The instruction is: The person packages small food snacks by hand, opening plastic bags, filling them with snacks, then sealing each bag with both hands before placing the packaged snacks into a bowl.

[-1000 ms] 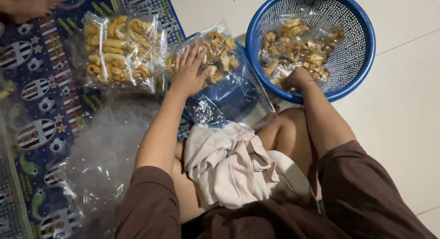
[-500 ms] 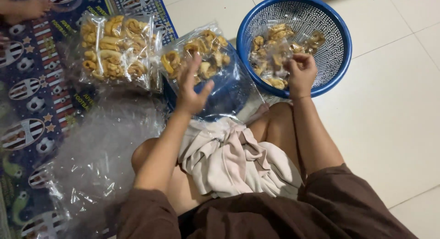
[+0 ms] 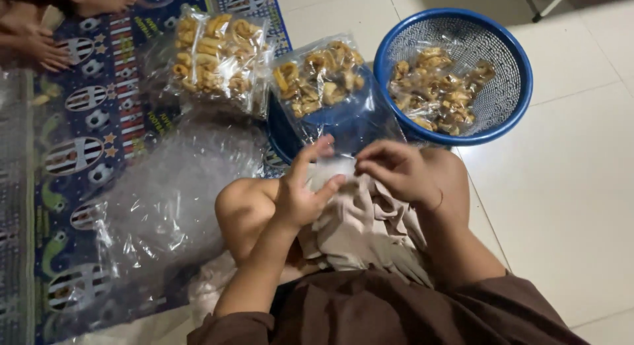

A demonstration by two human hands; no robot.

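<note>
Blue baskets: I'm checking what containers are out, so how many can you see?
2. One blue basket stands on the white floor tiles at upper right; a second sits left of it, mostly hidden under a snack bag.

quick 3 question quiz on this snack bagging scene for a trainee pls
1. True or false: the blue basket stands on the patterned mat.
2. What do the left hand and right hand hold between them?
3. Where is the pile of empty clear bags? A) inside the basket B) on the person's left, on the mat C) on the white tiles

Key
1. False: it stands on the tiled floor.
2. A small clear plastic bag, pinched over the lap.
3. B
</note>
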